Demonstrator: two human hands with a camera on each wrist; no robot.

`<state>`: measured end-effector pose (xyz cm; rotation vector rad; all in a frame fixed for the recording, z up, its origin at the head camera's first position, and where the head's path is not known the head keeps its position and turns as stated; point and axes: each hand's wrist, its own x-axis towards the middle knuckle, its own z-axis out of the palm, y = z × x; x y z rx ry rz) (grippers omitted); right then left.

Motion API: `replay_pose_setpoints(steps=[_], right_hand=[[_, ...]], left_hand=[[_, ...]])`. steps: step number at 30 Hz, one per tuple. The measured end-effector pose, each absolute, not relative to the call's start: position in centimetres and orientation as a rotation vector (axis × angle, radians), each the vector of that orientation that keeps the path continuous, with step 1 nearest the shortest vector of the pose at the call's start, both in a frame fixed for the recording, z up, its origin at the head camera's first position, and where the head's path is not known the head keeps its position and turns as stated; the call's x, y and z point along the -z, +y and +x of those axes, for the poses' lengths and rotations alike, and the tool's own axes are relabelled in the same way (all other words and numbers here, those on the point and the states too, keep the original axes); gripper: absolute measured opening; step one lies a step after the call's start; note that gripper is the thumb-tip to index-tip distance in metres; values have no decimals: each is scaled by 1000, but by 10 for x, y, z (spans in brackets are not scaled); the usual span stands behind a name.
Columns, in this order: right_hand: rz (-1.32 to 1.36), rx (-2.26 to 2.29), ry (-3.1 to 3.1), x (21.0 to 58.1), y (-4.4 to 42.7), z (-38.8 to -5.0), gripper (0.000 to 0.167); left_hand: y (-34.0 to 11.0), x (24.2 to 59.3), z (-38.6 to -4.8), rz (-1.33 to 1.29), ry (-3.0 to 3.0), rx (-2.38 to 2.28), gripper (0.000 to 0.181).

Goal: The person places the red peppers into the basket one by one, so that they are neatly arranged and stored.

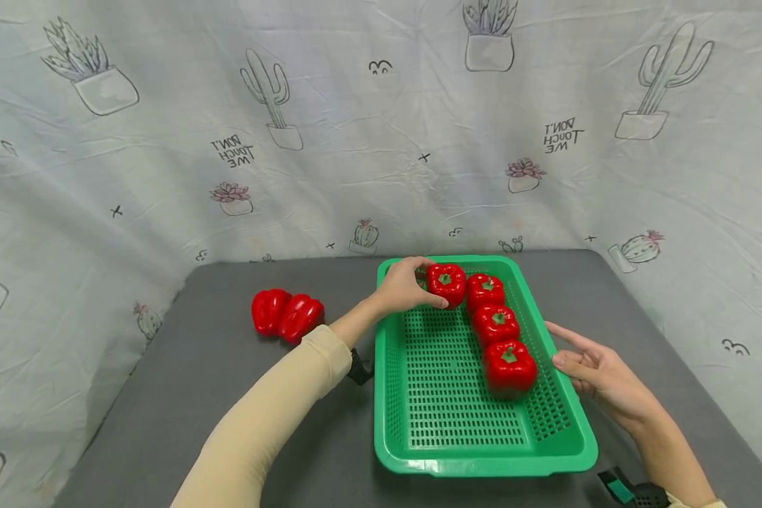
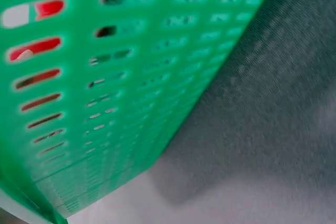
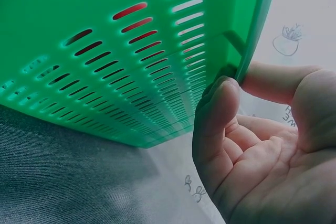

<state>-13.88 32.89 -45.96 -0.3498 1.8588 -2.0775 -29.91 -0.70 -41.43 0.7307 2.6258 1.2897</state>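
Observation:
My left hand (image 1: 405,288) reaches over the basket's left rim and grips a red bell pepper (image 1: 447,283) at the far end, thumb on its near side. Whether that pepper touches the basket floor I cannot tell. Three more red bell peppers, one of them nearest me (image 1: 510,370), stand stem up in a row along the right side of the green basket (image 1: 485,467). At the basket's right edge, my right hand (image 1: 600,374) pinches the rim between thumb and fingers, also seen in the right wrist view. Only the basket's slotted wall (image 2: 131,108) shows in the left wrist view; the left hand is hidden there.
Two red bell peppers (image 1: 301,317) lie on their sides on the dark grey table (image 1: 184,367), left of the basket and partly beside my left sleeve. A pale curtain (image 1: 330,176) printed with cacti hangs behind and at both sides of the table.

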Motion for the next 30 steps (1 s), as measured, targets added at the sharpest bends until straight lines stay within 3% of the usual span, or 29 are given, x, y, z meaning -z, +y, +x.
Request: replay_pose_setpoints(steps=[15, 25, 30], right_hand=[[-343, 2061, 1912, 461, 329, -139, 58], [-330, 2035, 1972, 459, 328, -139, 57], [-341, 2040, 1956, 459, 329, -139, 58]], left_hand=[[8, 426, -291, 447, 2562, -1487, 73], [11, 435, -288, 462, 2690, -1426, 64], [14, 434, -282, 392, 2711, -1442, 68]])
